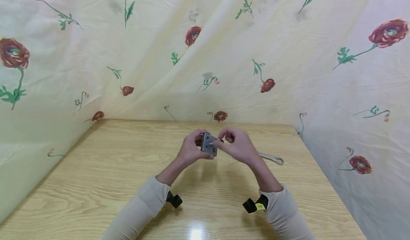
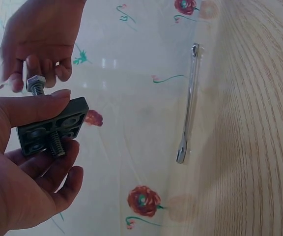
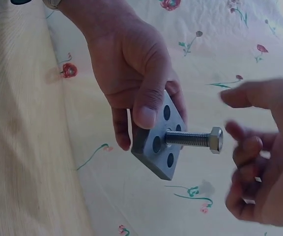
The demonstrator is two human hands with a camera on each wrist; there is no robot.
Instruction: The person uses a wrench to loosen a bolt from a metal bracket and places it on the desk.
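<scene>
One hex-head bolt [image 3: 194,139] is standing through the middle of a square grey plate [image 3: 162,153], which the person is holding up above the worktop [image 1: 128,154]. Its long axis is running about square to the plate's face, the head pointing toward the right hand [image 1: 237,145] and the threaded tip poking out of the hollowed back. Four other holes are surrounding it on the flat face.

The left hand [image 1: 191,150] is gripping the plate, its thumb and fingers clamping from opposite edges; in the left wrist view the bolt's tip is lying right beside those fingers, though whether they are touching it is hard to tell. The right hand is hovering just off the bolt's head, nearer to that end than the left. Its fingers are bending loosely, slightly blurred and holding nothing; the right wrist view is showing a gap between them and the head, so the bolt is pointing end-on at them.

Farther right, a wrench [image 1: 271,158] is lying on the worktop. Light sleeves [image 1: 137,208] are bearing black wrist devices [image 1: 174,200], and flowered cloth [image 1: 153,19] is hanging behind.
</scene>
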